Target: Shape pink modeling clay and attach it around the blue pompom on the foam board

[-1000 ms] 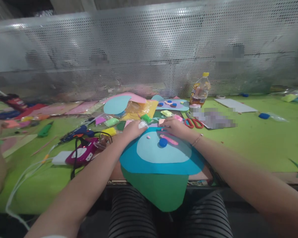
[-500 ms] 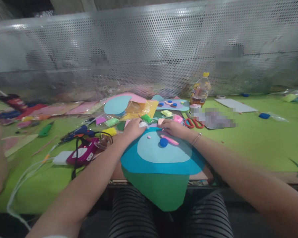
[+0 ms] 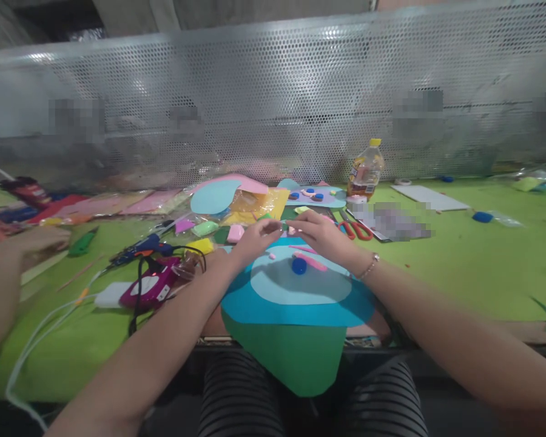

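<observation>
My left hand (image 3: 258, 238) and my right hand (image 3: 317, 235) are raised just above the far edge of layered paper shapes, fingertips close together. Both hands have their fingers curled in. A small pale piece (image 3: 292, 230) shows by my right fingertips, its kind unclear; what either hand holds is mostly hidden. Below them lies a light blue paper shape (image 3: 277, 285) on a darker blue one (image 3: 255, 312), with green paper (image 3: 295, 352) underneath, overhanging the table edge. On the light blue paper rest a round blue clay piece (image 3: 299, 265), a pink modelling tool (image 3: 313, 262) and a small pink clay bit (image 3: 272, 256).
Left are a glue gun (image 3: 141, 246), a magenta power strip (image 3: 152, 285) with cables, and another person's hand (image 3: 40, 243). Clay packets (image 3: 204, 229) lie beyond my left hand. Red-handled scissors (image 3: 359, 230), a bottle (image 3: 366, 173) and a white board (image 3: 430, 197) stand or lie right.
Both my hands have lifted off the papers' far edge and drawn closer together. The white crumpled bit at my left fingers is out of sight. Another person's hand has come into view at left.
</observation>
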A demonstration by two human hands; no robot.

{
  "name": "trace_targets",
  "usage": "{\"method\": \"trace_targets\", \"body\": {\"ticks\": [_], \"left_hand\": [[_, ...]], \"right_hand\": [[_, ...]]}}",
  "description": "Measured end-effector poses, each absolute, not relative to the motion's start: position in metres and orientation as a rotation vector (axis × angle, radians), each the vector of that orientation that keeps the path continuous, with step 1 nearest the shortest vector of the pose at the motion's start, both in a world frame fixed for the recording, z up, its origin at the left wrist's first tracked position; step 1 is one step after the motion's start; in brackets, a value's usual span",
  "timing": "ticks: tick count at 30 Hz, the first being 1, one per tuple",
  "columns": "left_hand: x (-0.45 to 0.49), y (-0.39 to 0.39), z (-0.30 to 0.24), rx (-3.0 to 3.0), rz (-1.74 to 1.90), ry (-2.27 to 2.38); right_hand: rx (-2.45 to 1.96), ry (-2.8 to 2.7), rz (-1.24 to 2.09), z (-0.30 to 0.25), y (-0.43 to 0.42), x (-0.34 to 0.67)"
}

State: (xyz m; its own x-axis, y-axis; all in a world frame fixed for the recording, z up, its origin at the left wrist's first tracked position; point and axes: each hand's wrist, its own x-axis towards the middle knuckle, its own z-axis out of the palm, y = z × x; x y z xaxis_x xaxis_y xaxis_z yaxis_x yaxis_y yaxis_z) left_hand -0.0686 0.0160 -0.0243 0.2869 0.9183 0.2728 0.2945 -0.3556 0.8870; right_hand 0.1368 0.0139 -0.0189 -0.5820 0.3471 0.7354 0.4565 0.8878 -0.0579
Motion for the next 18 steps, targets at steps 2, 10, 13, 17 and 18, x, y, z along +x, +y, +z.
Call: {"method": "trace_targets", "body": {"ticks": [2, 10, 13, 17, 18], "left_hand": [[-0.062, 0.009, -0.025, 1.576, 0.983, 0.92], [-0.054, 0.003, -0.025, 1.345, 1.055, 0.777], [-0.055, 0.003, -0.026, 1.357, 1.059, 0.821], [-0.056, 0.005, -0.027, 1.394, 1.043, 0.904], [-0.057, 0.005, -0.027, 1.401, 1.037, 0.91]], "right_hand": [[-0.561, -2.245, -0.212, -0.016, 0.006, 0.132], [-0.679, -2.246, 0.006, -0.009, -0.008, 0.123], [-0.67, -2.226, -0.033, -0.011, -0.008, 0.123], [-0.603, -2.184, -0.134, -0.015, -0.003, 0.125], [-0.587, -2.165, -0.142, -0.015, -0.002, 0.125]]}}
